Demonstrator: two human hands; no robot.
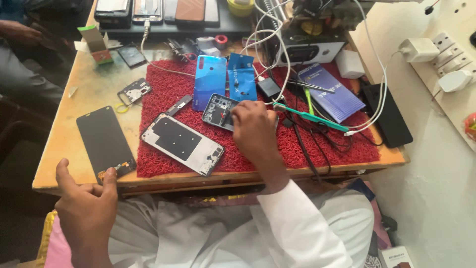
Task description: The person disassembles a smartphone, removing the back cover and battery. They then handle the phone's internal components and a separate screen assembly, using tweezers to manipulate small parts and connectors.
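Right hand is nearer: its grip is pinched together on the dark inner phone cover, which lies just left of it. Left hand rests loosely apart at the counter edge, holding nothing.

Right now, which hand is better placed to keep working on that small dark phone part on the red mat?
The right hand: its fingers already touch the small dark part. The left hand rests at the desk edge by the black screen panel.
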